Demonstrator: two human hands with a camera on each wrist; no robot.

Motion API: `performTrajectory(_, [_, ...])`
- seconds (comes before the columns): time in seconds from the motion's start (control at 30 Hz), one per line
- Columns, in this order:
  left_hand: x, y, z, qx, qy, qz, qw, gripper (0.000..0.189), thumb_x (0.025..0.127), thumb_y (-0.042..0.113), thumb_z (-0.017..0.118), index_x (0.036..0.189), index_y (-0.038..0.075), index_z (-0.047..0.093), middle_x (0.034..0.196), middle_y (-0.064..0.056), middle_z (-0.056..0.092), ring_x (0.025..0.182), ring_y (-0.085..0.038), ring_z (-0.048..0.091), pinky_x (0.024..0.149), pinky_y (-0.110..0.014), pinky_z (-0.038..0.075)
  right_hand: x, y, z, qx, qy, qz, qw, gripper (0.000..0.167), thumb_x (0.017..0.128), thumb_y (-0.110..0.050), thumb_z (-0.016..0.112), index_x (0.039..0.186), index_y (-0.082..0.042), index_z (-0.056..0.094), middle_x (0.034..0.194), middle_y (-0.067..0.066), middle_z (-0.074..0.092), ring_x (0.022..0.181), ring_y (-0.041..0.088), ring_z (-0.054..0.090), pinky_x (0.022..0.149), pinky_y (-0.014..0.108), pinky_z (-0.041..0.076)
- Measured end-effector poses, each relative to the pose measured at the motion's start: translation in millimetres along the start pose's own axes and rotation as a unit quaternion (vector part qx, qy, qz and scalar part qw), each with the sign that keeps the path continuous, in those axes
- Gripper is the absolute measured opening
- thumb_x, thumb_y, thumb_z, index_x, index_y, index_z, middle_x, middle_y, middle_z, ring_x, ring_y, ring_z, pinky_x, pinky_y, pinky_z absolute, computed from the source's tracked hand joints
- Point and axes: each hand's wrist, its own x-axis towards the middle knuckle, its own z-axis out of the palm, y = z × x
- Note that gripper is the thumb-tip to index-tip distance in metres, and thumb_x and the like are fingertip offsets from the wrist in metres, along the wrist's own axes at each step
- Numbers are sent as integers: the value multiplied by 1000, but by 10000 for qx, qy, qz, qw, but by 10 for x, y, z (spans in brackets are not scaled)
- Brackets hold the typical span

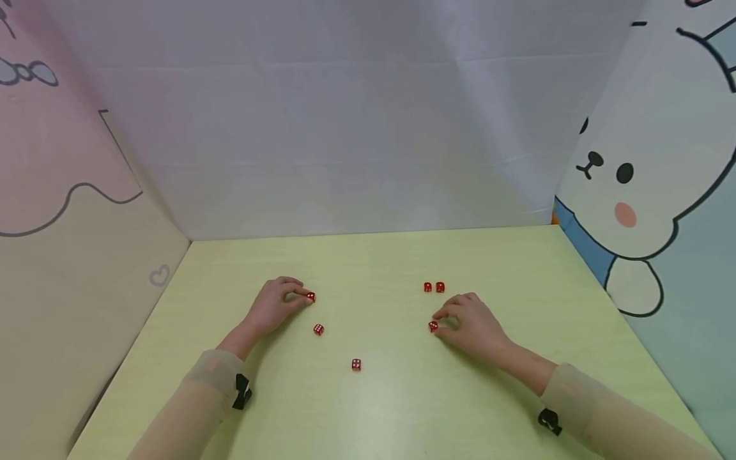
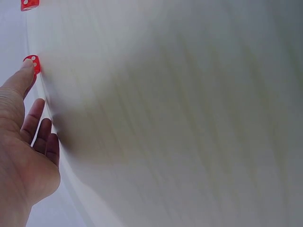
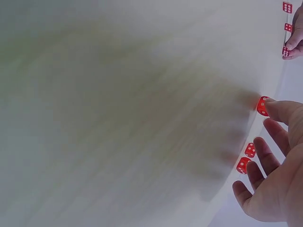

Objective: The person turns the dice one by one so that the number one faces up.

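Note:
On the left side of the table, my left hand (image 1: 277,306) pinches a red die with white pips (image 1: 311,297) between thumb and finger. My right hand (image 1: 473,326) holds another red die (image 1: 433,326) the same way, right of the middle. In the right wrist view the thumb presses on that die (image 3: 263,106), and the other fingers are spread apart. Two more red dice (image 1: 440,287) lie side by side just beyond the right hand. Nearer the left hand is a single die (image 1: 319,329), and one more die (image 1: 356,365) lies toward the front.
A pale yellow-green table (image 1: 368,421) carries the dice. A white sheet (image 1: 356,128) stands along its back edge. Printed panels flank it, a pink and cream one (image 1: 75,306) at left and one with a cartoon animal (image 1: 661,191) at right.

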Motion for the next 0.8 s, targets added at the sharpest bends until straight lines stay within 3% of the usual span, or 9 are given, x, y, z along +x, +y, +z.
performTrajectory(0.8, [4,8,1,17,-30,-29,10000,23,93,32,78,108,14,80,131,-12,63,125,-40,50,108,-56,37,53,-28,-57,-245,18,-252,9994,10,83,-22,84,92,-23,82,104,-3,66,108,27,54,94,47,47])
